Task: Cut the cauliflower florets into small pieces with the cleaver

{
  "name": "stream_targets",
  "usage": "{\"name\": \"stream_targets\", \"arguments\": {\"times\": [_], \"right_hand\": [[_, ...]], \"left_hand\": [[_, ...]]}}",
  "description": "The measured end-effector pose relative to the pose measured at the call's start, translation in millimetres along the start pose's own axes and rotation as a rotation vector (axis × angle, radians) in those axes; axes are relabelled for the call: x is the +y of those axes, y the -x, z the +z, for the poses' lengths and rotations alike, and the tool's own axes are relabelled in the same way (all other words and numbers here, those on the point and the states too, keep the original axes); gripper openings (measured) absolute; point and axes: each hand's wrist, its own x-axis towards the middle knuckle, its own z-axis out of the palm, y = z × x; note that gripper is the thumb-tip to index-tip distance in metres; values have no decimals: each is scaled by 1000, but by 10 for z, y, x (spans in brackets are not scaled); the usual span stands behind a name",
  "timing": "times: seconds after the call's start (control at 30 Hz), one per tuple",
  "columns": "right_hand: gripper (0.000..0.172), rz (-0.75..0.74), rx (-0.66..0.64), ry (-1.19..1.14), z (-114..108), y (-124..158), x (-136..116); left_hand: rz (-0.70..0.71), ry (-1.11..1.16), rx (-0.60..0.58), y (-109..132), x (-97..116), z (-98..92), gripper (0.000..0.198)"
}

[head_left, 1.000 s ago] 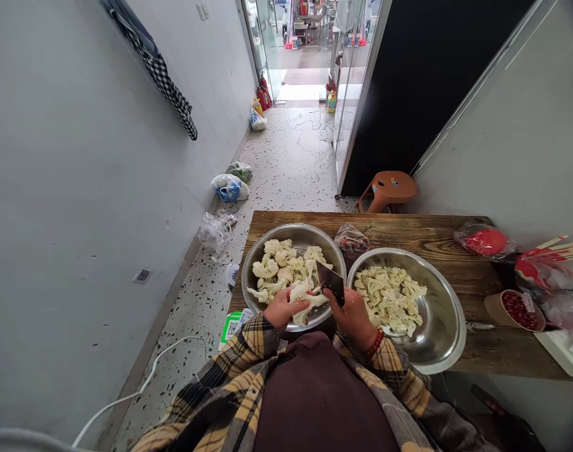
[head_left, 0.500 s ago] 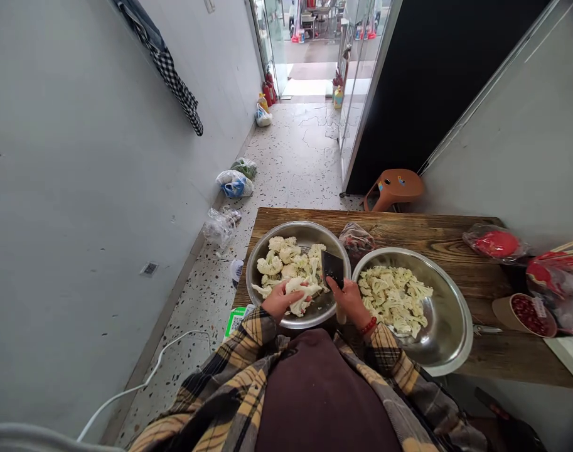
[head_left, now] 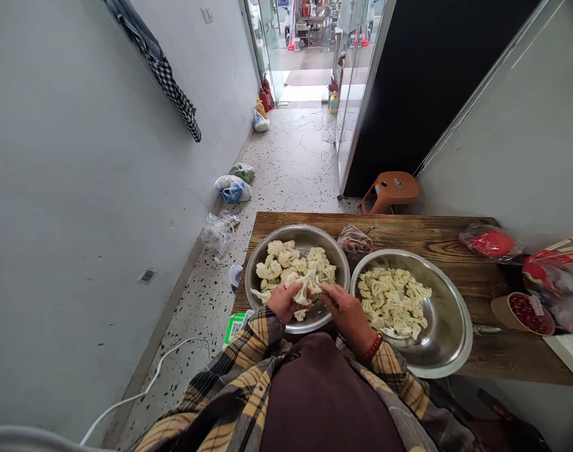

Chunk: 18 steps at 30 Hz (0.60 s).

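Observation:
Over the left steel bowl (head_left: 251,267), my left hand (head_left: 282,302) grips a piece of cauliflower (head_left: 307,285) with its white stalk turned up. My right hand (head_left: 348,314), a red bead bracelet at the wrist, is closed with its fingertips at the right side of that piece. No knife blade shows at this hand now; whatever lies in or under the palm is hidden. Larger cauliflower florets (head_left: 281,254) lie in the bowl beneath my hands. To the right, a second steel bowl (head_left: 449,333) holds a heap of small cut cauliflower pieces (head_left: 392,298).
Both bowls stand on a wooden table (head_left: 432,232). Behind them lies a bagged dark item (head_left: 356,242). At the right are a tub of red contents (head_left: 526,314) and a red bagged item (head_left: 493,243). An orange stool (head_left: 393,188) stands beyond the table.
The dark knife blade that stood upright in my right hand no longer shows. The right hand's fingers have come left to the cauliflower piece, which now has its stalk turned up.

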Motion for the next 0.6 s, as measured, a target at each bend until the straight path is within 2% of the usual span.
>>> {"name": "stream_targets", "arguments": {"times": [0.17, 0.33, 0.6], "right_hand": [[21, -43, -22, 141, 91, 0, -34], [25, -85, -23, 181, 92, -16, -11], [6, 57, -100, 268, 196, 69, 280]], "left_hand": [[49, 14, -27, 3, -108, 72, 36], [71, 23, -10, 33, -150, 108, 40], [73, -60, 73, 92, -27, 118, 48]]}}
